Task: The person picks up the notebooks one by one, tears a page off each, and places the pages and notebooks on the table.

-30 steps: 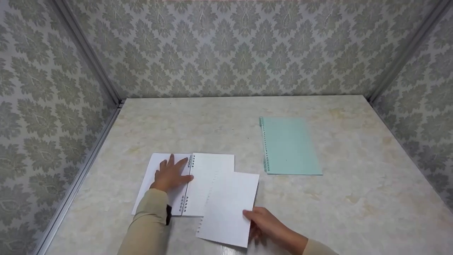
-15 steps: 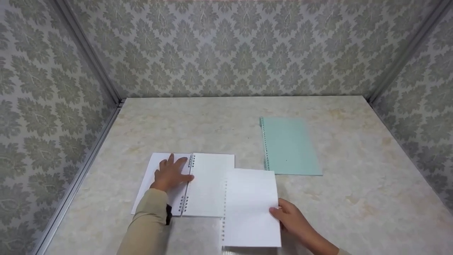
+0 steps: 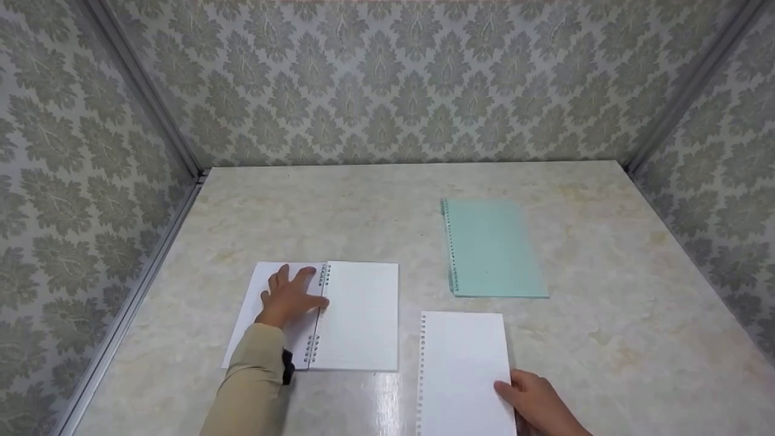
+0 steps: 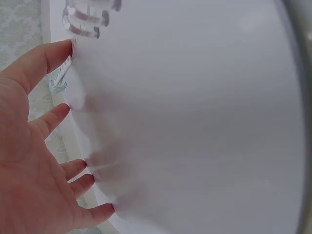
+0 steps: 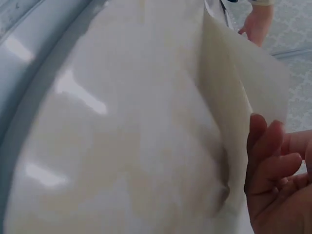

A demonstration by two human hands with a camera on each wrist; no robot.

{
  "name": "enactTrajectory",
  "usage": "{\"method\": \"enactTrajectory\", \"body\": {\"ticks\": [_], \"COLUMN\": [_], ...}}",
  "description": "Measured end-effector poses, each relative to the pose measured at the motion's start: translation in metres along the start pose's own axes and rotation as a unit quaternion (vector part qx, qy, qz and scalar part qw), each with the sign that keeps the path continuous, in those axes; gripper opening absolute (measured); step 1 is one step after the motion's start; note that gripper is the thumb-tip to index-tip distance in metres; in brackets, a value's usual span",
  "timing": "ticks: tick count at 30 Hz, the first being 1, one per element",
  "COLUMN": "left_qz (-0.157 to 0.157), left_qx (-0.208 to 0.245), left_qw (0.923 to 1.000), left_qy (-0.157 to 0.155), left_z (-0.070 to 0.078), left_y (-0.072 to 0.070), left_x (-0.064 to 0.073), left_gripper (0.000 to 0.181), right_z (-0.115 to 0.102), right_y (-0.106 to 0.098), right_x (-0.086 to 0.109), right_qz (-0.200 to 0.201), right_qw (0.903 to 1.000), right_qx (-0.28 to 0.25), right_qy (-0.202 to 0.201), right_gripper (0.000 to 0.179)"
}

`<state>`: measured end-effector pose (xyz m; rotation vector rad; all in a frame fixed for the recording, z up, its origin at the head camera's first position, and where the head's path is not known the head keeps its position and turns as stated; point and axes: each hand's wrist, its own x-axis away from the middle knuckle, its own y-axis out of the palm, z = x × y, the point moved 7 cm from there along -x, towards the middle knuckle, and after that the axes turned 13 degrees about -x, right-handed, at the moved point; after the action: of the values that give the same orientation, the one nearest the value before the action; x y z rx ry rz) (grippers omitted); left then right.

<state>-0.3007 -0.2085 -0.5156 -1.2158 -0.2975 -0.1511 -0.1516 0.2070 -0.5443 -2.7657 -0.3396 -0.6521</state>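
An open spiral notebook point(image 3: 361, 321) with white pages lies at the front left of the table in the head view. My left hand point(image 3: 287, 304) rests on its left side with fingers spread and the thumb at the wire binding. In the left wrist view, the fingertips of that hand point(image 4: 39, 161) touch the white surface. My right hand point(image 3: 537, 399) pinches the right edge of a loose white sheet point(image 3: 463, 369) with punched holes down its left side. Curled fingers of that hand point(image 5: 278, 180) show beside the sheet point(image 5: 268, 78) in the right wrist view.
A light green spiral notebook point(image 3: 496, 248) lies closed farther back, right of centre. The marbled table point(image 3: 339, 212) is bordered by patterned wall panels point(image 3: 387, 85) at the back and both sides.
My right hand has drawn the loose sheet rightward and toward me, off the open notebook; a gap now separates them. The left hand has stayed in place on the notebook.
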Motion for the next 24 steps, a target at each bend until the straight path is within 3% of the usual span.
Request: {"method": "enactTrajectory", "body": {"ticks": [4, 10, 14, 17, 19, 24], "left_qz": [0.007, 0.038, 0.066, 0.071, 0.074, 0.077], "left_qx": [0.011, 0.026, 0.028, 0.022, 0.014, 0.018], "left_qw": [0.9999, 0.9989, 0.995, 0.9867, 0.9811, 0.9788], "left_qy": [0.006, 0.004, -0.069, -0.145, -0.178, -0.189], "left_z": [-0.001, -0.007, -0.03, -0.055, -0.069, -0.084], "left_y": [0.001, -0.006, -0.017, -0.022, -0.024, -0.025], "left_x": [0.0, 0.002, 0.013, 0.027, 0.036, 0.045], "left_gripper": [0.073, 0.063, 0.066, 0.07, 0.07, 0.066], "right_z": [-0.002, -0.011, -0.022, -0.031, -0.041, -0.077], "right_y": [-0.003, -0.008, -0.011, -0.007, 0.0, 0.039], "right_x": [0.002, 0.004, 0.002, -0.001, -0.005, -0.019], "right_qz": [0.052, 0.08, 0.094, 0.102, 0.107, 0.093], "right_qw": [0.9859, 0.9558, 0.938, 0.9301, 0.9252, 0.9046], "right_qx": [0.159, 0.283, 0.333, 0.35, 0.359, 0.378], "right_qy": [0.003, 0.003, -0.021, -0.043, -0.063, -0.172], "right_gripper": [0.041, 0.04, 0.038, 0.034, 0.03, 0.02]}}
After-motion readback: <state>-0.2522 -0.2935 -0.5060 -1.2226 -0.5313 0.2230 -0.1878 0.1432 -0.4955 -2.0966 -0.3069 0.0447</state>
